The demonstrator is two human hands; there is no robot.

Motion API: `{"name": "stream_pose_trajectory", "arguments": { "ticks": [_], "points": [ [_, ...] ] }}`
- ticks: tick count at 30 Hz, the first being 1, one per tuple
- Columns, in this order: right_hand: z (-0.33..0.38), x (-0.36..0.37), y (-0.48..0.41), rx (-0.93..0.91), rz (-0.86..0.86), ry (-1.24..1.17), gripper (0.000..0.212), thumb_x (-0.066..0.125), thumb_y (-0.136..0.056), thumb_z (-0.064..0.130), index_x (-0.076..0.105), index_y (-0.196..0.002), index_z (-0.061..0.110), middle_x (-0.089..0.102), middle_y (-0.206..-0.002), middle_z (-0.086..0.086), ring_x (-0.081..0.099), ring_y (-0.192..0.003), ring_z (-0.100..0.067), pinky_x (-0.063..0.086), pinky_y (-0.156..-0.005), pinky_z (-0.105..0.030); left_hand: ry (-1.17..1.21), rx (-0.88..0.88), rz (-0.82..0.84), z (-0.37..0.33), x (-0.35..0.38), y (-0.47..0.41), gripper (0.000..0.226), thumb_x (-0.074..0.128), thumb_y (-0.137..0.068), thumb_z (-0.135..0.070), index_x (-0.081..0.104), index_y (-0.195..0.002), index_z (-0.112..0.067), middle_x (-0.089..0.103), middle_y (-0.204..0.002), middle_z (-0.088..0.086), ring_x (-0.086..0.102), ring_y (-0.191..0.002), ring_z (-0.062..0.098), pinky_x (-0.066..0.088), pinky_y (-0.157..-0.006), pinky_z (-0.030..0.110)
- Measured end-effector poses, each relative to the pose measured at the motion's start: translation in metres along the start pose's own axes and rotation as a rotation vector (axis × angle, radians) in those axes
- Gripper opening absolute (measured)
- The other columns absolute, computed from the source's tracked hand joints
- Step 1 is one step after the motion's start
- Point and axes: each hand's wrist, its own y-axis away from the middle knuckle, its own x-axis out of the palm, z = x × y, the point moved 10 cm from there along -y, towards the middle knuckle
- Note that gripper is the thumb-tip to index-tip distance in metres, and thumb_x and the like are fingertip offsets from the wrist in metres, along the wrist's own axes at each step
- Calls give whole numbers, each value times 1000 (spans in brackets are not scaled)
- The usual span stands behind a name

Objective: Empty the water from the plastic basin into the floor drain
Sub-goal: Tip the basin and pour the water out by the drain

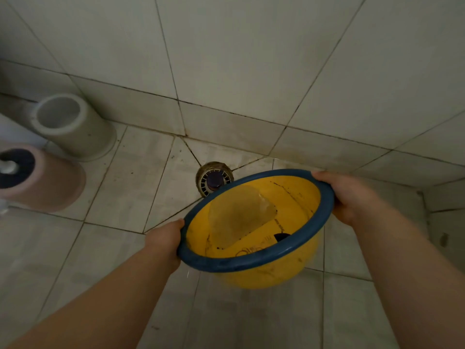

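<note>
A yellow plastic basin [289, 270] with a blue rim is held in the air above the tiled floor, tilted with its far-left edge lower. A little cloudy water [239, 217] pools against its lower inside wall. My left hand [164, 238] grips the rim on the near left. My right hand [344, 195] grips the rim on the far right. The round floor drain [214, 178], with a white slotted cover and a dirty ring, lies in the floor just beyond the basin's far edge, near the wall corner.
A white cylindrical container [73, 127] stands on the floor at the left, against the wall. In front of it stands a pink holder [50, 182] with a dark top and a white handle. Tiled walls close the corner behind the drain.
</note>
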Motion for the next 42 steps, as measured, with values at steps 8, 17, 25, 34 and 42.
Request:
{"name": "stream_pose_trajectory", "arguments": {
  "ticks": [8,17,25,34,42],
  "points": [
    [3,2,-2,-3,-4,8,35,62,-84,19,62,-114,0,66,-111,-20,63,-83,-28,53,-68,-36,-26,4,-11,-1,-4,-4,45,43,-99,-21,44,-137,3,50,-142,18,48,-129,34,41,-98,40],
    [5,5,0,-3,6,13,33,60,-86,18,61,-115,1,66,-93,-14,61,-76,-26,52,-72,-38,-7,-36,31,3,2,-3,50,36,-102,-25,35,-145,-2,40,-150,15,39,-136,32,31,-110,39],
    [6,5,2,0,-5,10,29,61,-86,17,61,-111,2,65,-86,-11,61,-73,-24,52,-64,-35,-19,-14,4,2,-4,-5,49,42,-99,-25,40,-141,0,47,-145,18,46,-131,34,39,-101,41],
    [12,8,7,-19,7,21,9,59,-88,17,61,-86,9,64,-82,-10,60,-70,-22,51,-63,-34,-17,-47,58,4,1,-7,49,36,-101,-27,37,-144,-4,42,-149,13,40,-136,31,31,-112,39],
    [13,10,10,-25,8,25,23,60,-87,17,60,-105,3,64,-83,-11,60,-70,-23,51,-61,-34,-33,-4,8,2,-8,-9,47,42,-99,-24,43,-139,1,49,-143,16,47,-130,34,38,-107,42]
  ]
}}
